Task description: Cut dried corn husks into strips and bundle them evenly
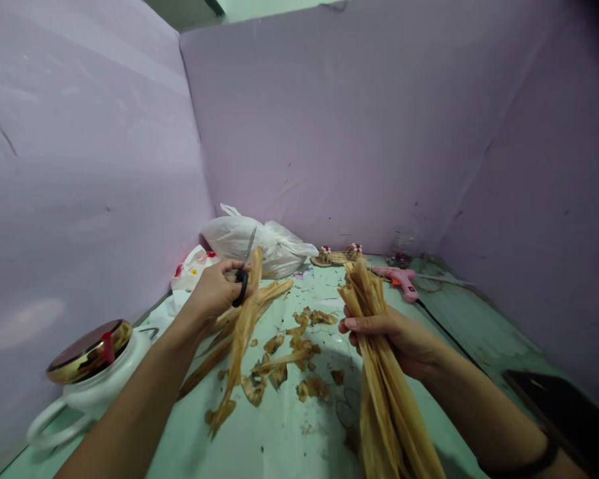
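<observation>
My left hand (217,291) is closed on a pair of scissors (242,283) with black handles, blades pointing up and away. A long dried leaf strip (244,326) hangs at its fingers; whether it is gripped too is hard to tell. More dried strips (274,291) lie behind and below that hand. My right hand (392,336) is wrapped around a thick bundle of dried, straw-coloured leaves (379,379). The bundle's bunched ends stick up above the fingers, and its wider part hangs toward me. Between the hands, torn brown scraps (299,346) are scattered on the table (284,432).
At left stands a white pot (104,369) with a gold-rimmed lid (90,352). A tied white plastic bag (269,243) rests at the back, near woven items (337,256). A pink glue gun (402,279) with a black cord lies right. A dark flat object (559,406) is front right.
</observation>
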### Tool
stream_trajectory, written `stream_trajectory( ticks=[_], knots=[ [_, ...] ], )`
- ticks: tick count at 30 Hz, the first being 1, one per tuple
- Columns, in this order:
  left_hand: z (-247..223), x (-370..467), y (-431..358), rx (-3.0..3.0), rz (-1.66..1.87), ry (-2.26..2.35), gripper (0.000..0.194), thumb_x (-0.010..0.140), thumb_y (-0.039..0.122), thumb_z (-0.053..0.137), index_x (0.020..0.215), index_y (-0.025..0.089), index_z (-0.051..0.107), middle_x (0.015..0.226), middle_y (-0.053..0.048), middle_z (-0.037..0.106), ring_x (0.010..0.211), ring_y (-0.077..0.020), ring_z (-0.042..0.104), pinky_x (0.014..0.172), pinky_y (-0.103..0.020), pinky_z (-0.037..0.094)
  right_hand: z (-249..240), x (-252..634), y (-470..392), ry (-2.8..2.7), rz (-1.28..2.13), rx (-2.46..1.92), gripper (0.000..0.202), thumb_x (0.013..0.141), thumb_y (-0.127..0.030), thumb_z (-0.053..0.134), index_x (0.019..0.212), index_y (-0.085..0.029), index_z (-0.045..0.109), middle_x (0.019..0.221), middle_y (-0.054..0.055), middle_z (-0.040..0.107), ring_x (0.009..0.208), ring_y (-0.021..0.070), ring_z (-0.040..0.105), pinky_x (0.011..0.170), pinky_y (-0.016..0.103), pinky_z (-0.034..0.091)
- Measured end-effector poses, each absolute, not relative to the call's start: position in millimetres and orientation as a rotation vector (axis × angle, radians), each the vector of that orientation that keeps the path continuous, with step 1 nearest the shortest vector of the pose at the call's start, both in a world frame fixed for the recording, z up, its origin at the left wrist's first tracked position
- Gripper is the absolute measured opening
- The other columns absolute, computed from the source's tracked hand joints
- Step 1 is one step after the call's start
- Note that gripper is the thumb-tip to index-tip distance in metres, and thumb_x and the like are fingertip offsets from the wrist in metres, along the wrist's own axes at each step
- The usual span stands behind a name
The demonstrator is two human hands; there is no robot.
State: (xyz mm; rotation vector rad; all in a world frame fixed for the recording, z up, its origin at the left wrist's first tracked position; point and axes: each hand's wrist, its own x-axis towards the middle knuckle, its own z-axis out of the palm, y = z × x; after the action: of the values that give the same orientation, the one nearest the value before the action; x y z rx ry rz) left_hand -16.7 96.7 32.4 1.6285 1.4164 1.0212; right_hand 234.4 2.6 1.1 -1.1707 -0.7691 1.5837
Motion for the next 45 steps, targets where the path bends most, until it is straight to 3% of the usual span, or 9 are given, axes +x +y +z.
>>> stream_trajectory(
  ticks=[3, 7, 15, 19, 22, 29, 38, 45],
  knots=[
    [29, 12, 70, 1.312, 0.985, 1.016, 0.044, 0.049, 0.017, 0.066, 0.091, 0.018, 0.051, 0.058, 0.005, 0.056, 0.04, -0.0057, 0.042, 0.038, -0.017, 0.026, 0, 228, 2, -0.713, 1.565, -1.166, 0.033, 0.046, -0.019, 0.079, 0.074, -0.015, 0.061, 0.07, 0.003, 0.068, 0.055, 0.0107, 0.059, 0.05, 0.02, 0.045],
    [7, 48, 40, 1.152, 0.955, 0.751, 0.044, 0.05, 0.012, 0.069, 0.088, 0.019, 0.048, 0.063, 0.004, 0.06, 0.05, -0.0082, 0.053, 0.048, -0.018, 0.04, -4, 220, 2, -0.715, 1.514, -1.078, 0.036, 0.047, -0.022, 0.08, 0.076, -0.015, 0.061, 0.074, 0.004, 0.069, 0.066, 0.0144, 0.063, 0.057, 0.023, 0.048],
    [-20, 72, 22, 1.13, 0.981, 0.741, 0.045, 0.046, 0.012, 0.075, 0.081, 0.018, 0.047, 0.061, 0.005, 0.059, 0.054, -0.0073, 0.053, 0.049, -0.016, 0.042, -3, 206, -4, -0.694, 1.529, -0.969, 0.045, 0.046, -0.02, 0.079, 0.088, -0.013, 0.064, 0.075, 0.006, 0.069, 0.065, 0.0191, 0.064, 0.063, 0.032, 0.052],
    [-14, 61, 31, 1.311, 0.886, 0.844, 0.042, 0.054, 0.028, 0.073, 0.086, 0.017, 0.048, 0.06, 0.003, 0.059, 0.047, -0.008, 0.051, 0.044, -0.018, 0.038, 2, 215, -3, -0.666, 1.462, -1.051, 0.036, 0.047, -0.018, 0.076, 0.08, -0.014, 0.064, 0.067, 0.002, 0.068, 0.058, 0.0182, 0.062, 0.059, 0.032, 0.051],
    [2, 40, 45, 1.494, 0.763, 0.82, 0.038, 0.066, 0.041, 0.063, 0.092, 0.017, 0.049, 0.068, -0.001, 0.063, 0.055, -0.0126, 0.057, 0.045, -0.019, 0.037, 10, 230, -3, -0.781, 1.433, -1.088, 0.036, 0.049, -0.014, 0.074, 0.084, -0.016, 0.065, 0.072, 0.002, 0.069, 0.064, 0.0182, 0.063, 0.062, 0.03, 0.051],
    [26, 14, 54, 1.788, 0.308, 0.785, 0.035, 0.071, 0.037, 0.054, 0.101, 0.019, 0.059, 0.083, -0.002, 0.064, 0.07, -0.0158, 0.058, 0.051, -0.021, 0.038, 27, 252, -5, -0.945, 1.319, -1.203, 0.042, 0.045, -0.009, 0.073, 0.085, -0.019, 0.063, 0.077, -0.001, 0.067, 0.069, 0.0169, 0.061, 0.064, 0.026, 0.048],
    [21, 26, 48, 1.852, 0.315, 0.752, 0.016, 0.061, 0.022, 0.055, 0.074, 0.015, 0.06, 0.071, 0.0, 0.058, 0.058, -0.0111, 0.046, 0.048, -0.021, 0.031, 22, 243, -7, -1.223, 1.239, -1.262, 0.027, 0.05, -0.011, 0.069, 0.075, -0.019, 0.063, 0.074, -0.002, 0.063, 0.072, 0.0164, 0.057, 0.065, 0.024, 0.044],
    [14, 23, 52, 1.794, 0.215, 0.743, 0.025, 0.054, 0.017, 0.055, 0.078, 0.016, 0.062, 0.062, 0.002, 0.056, 0.054, -0.0117, 0.047, 0.046, -0.021, 0.032, 23, 246, -8, -1.301, 1.238, -1.343, 0.029, 0.052, -0.012, 0.071, 0.081, -0.018, 0.066, 0.078, -0.001, 0.065, 0.074, 0.0185, 0.058, 0.067, 0.026, 0.044]
  ],
)
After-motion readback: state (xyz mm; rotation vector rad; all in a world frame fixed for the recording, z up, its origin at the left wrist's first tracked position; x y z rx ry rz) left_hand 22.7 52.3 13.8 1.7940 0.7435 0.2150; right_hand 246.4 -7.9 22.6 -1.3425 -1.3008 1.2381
